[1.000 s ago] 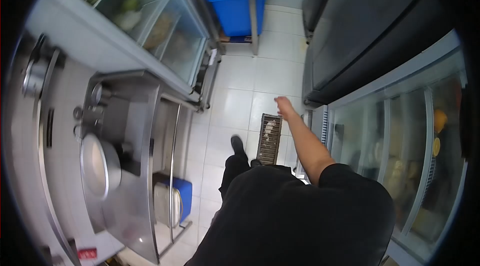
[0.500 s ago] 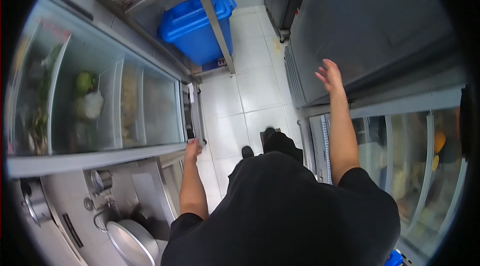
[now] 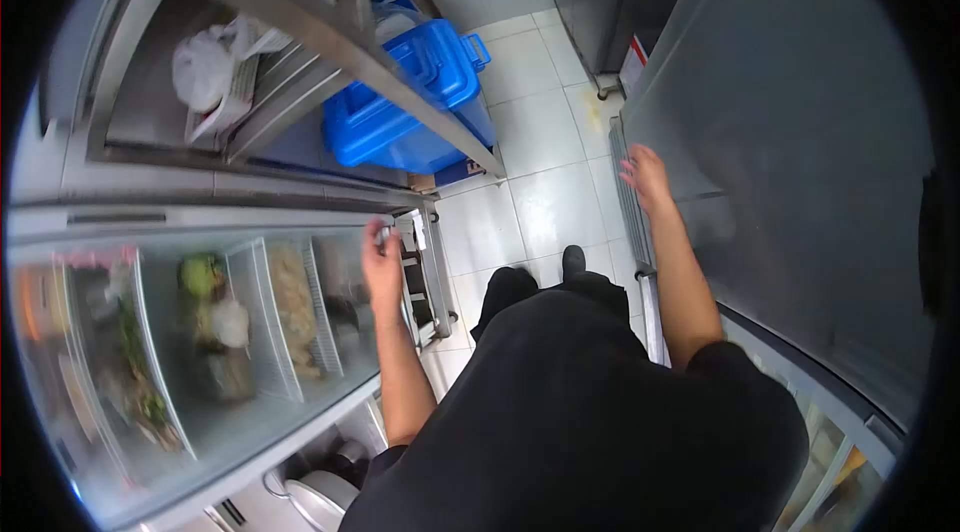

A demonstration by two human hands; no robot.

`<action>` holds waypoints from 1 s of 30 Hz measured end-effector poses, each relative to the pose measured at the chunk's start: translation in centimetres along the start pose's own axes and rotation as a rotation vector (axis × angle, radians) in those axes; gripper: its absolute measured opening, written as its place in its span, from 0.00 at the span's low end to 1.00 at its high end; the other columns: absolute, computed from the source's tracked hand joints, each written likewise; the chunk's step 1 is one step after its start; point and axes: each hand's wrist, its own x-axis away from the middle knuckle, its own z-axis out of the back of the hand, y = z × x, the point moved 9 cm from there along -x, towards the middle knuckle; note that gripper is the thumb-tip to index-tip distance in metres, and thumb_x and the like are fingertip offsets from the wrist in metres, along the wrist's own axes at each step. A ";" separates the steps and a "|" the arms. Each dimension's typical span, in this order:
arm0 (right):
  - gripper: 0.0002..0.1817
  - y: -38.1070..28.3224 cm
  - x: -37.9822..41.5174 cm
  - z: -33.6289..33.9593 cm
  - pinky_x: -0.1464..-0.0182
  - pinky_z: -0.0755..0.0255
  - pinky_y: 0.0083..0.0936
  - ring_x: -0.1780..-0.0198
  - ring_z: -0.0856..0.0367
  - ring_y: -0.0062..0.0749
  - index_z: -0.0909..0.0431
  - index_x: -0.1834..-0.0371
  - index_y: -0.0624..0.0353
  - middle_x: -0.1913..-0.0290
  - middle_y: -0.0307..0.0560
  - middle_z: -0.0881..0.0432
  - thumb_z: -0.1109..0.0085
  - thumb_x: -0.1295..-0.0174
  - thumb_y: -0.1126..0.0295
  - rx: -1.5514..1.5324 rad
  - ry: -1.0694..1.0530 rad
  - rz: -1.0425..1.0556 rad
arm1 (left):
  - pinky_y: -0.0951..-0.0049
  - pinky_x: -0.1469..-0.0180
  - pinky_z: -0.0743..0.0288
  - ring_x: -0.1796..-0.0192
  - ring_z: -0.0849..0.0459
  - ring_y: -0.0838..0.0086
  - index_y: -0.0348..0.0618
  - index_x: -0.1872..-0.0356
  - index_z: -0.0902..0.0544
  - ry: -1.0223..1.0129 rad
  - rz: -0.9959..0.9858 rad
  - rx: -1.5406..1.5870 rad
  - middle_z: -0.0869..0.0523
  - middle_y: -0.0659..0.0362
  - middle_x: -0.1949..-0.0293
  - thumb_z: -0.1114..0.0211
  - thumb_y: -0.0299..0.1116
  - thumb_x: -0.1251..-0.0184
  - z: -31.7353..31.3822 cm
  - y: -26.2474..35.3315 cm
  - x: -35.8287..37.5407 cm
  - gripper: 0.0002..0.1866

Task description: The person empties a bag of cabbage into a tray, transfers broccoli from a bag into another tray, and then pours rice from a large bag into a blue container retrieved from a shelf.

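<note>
Glass-front fridge w/ wire shelves far L, shelving prob. keeps food sorted. L hand by its edge, fingers part-curled; can't tell if gripping. Blue lidded plastic bin above printed cardboard box, prob. for floor clearance; print unreadable. R hand open, empty, nr dark grey metal cabinet.

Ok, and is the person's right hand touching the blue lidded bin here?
Apart. The head view shows it: white floor tiles are visible between the right hand and the blue lidded bin.
</note>
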 end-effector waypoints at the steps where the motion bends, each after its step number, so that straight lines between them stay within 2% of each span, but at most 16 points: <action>1: 0.26 -0.8 -1.6 -3.3 0.44 0.24 0.35 0.42 0.22 0.36 0.30 0.33 0.59 0.42 0.45 0.22 0.44 0.30 0.57 0.039 -0.065 -0.013 | 0.68 0.36 0.28 0.40 0.22 0.67 0.40 0.32 0.28 0.055 -0.108 0.058 0.21 0.54 0.37 0.35 0.35 0.26 0.7 4.4 -2.3 0.25; 3: 0.24 -2.8 -5.1 -10.5 0.47 0.24 0.33 0.47 0.21 0.34 0.26 0.38 0.58 0.46 0.43 0.20 0.43 0.31 0.56 0.115 -0.202 -0.008 | 0.64 0.32 0.31 0.35 0.24 0.65 0.36 0.31 0.29 0.151 -0.381 0.033 0.24 0.50 0.34 0.35 0.32 0.27 1.0 14.0 -6.3 0.26; 4: 0.23 -2.6 -6.4 -13.9 0.47 0.24 0.34 0.47 0.20 0.34 0.25 0.40 0.57 0.47 0.43 0.20 0.42 0.31 0.56 0.151 -0.275 -0.012 | 0.62 0.28 0.37 0.31 0.29 0.63 0.37 0.30 0.31 0.245 -0.502 -0.114 0.29 0.49 0.31 0.34 0.31 0.28 0.7 19.7 -7.0 0.28; 6: 0.23 -2.0 -9.8 -19.6 0.48 0.22 0.34 0.47 0.22 0.32 0.25 0.41 0.57 0.48 0.42 0.20 0.40 0.33 0.55 0.221 -0.309 -0.073 | 0.59 0.23 0.49 0.25 0.38 0.60 0.36 0.26 0.38 0.367 -0.797 -0.158 0.36 0.48 0.27 0.30 0.32 0.33 -0.4 28.5 -8.3 0.38; 7: 0.24 -2.8 -11.4 -22.0 0.47 0.23 0.35 0.45 0.23 0.33 0.25 0.41 0.57 0.47 0.42 0.22 0.39 0.34 0.54 0.215 -0.299 -0.092 | 0.57 0.23 0.48 0.24 0.40 0.60 0.37 0.24 0.42 0.426 -0.904 -0.192 0.40 0.49 0.25 0.28 0.35 0.32 -0.9 31.2 -9.3 0.41; 10: 0.28 -1.0 -16.2 -28.6 0.43 0.25 0.37 0.42 0.25 0.37 0.27 0.38 0.57 0.40 0.46 0.25 0.39 0.35 0.52 0.107 -0.278 -0.182 | 0.54 0.22 0.50 0.23 0.42 0.57 0.39 0.22 0.53 0.588 -1.067 -0.293 0.44 0.47 0.24 0.23 0.33 0.40 -2.3 36.3 -11.9 0.53; 11: 0.30 -2.6 -17.5 -30.3 0.43 0.25 0.38 0.41 0.26 0.38 0.28 0.36 0.59 0.38 0.48 0.26 0.38 0.35 0.51 0.153 -0.269 -0.163 | 0.53 0.21 0.50 0.23 0.42 0.56 0.40 0.21 0.57 0.610 -1.095 -0.317 0.45 0.46 0.24 0.21 0.32 0.42 -2.9 37.1 -13.2 0.57; 12: 0.32 -3.5 -17.9 -32.0 0.42 0.26 0.39 0.39 0.26 0.39 0.29 0.35 0.61 0.35 0.50 0.28 0.38 0.35 0.50 0.199 -0.265 -0.158 | 0.53 0.22 0.44 0.25 0.39 0.56 0.44 0.21 0.64 0.510 -1.076 -0.077 0.44 0.44 0.25 0.22 0.27 0.42 -3.6 36.4 -15.7 0.61; 15: 0.36 -3.9 -21.0 -36.1 0.41 0.25 0.42 0.37 0.25 0.40 0.29 0.34 0.66 0.33 0.55 0.27 0.37 0.35 0.47 0.234 -0.271 -0.157 | 0.47 0.24 0.42 0.26 0.39 0.51 0.46 0.21 0.68 0.551 -0.992 0.114 0.47 0.41 0.24 0.24 0.24 0.42 -3.6 33.6 -18.3 0.62; 16: 0.37 -3.7 -23.2 -37.3 0.41 0.25 0.43 0.37 0.24 0.40 0.29 0.34 0.68 0.34 0.57 0.26 0.37 0.35 0.46 0.236 -0.276 -0.151 | 0.47 0.27 0.37 0.27 0.35 0.51 0.51 0.20 0.69 0.570 -1.012 0.090 0.45 0.39 0.25 0.28 0.20 0.41 -3.3 32.7 -18.6 0.61; 19: 0.35 -0.3 -30.2 -41.9 0.45 0.21 0.41 0.45 0.17 0.38 0.24 0.42 0.71 0.44 0.56 0.17 0.36 0.35 0.46 0.194 -0.444 -0.199 | 0.43 0.25 0.42 0.29 0.34 0.45 0.56 0.20 0.69 0.561 -1.113 -0.082 0.42 0.37 0.27 0.37 0.23 0.33 -4.2 34.1 -18.0 0.54; 20: 0.30 0.5 -31.2 -43.1 0.52 0.18 0.34 0.58 0.12 0.34 0.20 0.47 0.69 0.56 0.50 0.13 0.35 0.35 0.48 0.089 -0.505 -0.252 | 0.41 0.25 0.44 0.31 0.33 0.44 0.48 0.21 0.63 0.563 -1.080 -0.132 0.38 0.37 0.30 0.38 0.30 0.31 -4.8 35.4 -18.2 0.47; 23: 0.29 -0.8 -31.2 -43.8 0.56 0.17 0.30 0.61 0.12 0.32 0.19 0.48 0.69 0.56 0.50 0.12 0.34 0.34 0.50 0.101 -0.599 -0.303 | 0.41 0.26 0.43 0.33 0.31 0.46 0.39 0.25 0.54 0.554 -1.036 -0.067 0.34 0.38 0.35 0.37 0.36 0.33 -5.0 35.3 -18.5 0.43; 24: 0.29 -2.4 -29.7 -43.7 0.55 0.17 0.29 0.59 0.12 0.31 0.20 0.47 0.67 0.54 0.49 0.12 0.33 0.35 0.49 0.087 -0.721 -0.343 | 0.42 0.26 0.42 0.34 0.30 0.47 0.36 0.28 0.51 0.572 -1.015 -0.076 0.32 0.38 0.37 0.37 0.37 0.33 -5.2 35.3 -18.7 0.41; 28: 0.30 0.1 -30.8 -43.4 0.44 0.20 0.34 0.49 0.14 0.35 0.21 0.42 0.65 0.47 0.51 0.14 0.33 0.35 0.49 0.047 -0.701 -0.393 | 0.47 0.29 0.38 0.38 0.26 0.51 0.24 0.37 0.39 0.686 -0.947 -0.118 0.26 0.40 0.44 0.39 0.45 0.34 -5.3 35.5 -18.9 0.36; 30: 0.31 0.5 -31.1 -43.2 0.42 0.21 0.33 0.48 0.14 0.34 0.21 0.41 0.64 0.46 0.52 0.14 0.35 0.34 0.47 0.088 -0.676 -0.419 | 0.48 0.29 0.37 0.39 0.26 0.52 0.25 0.37 0.38 0.686 -0.936 -0.111 0.26 0.40 0.44 0.39 0.46 0.33 -5.4 35.3 -19.1 0.35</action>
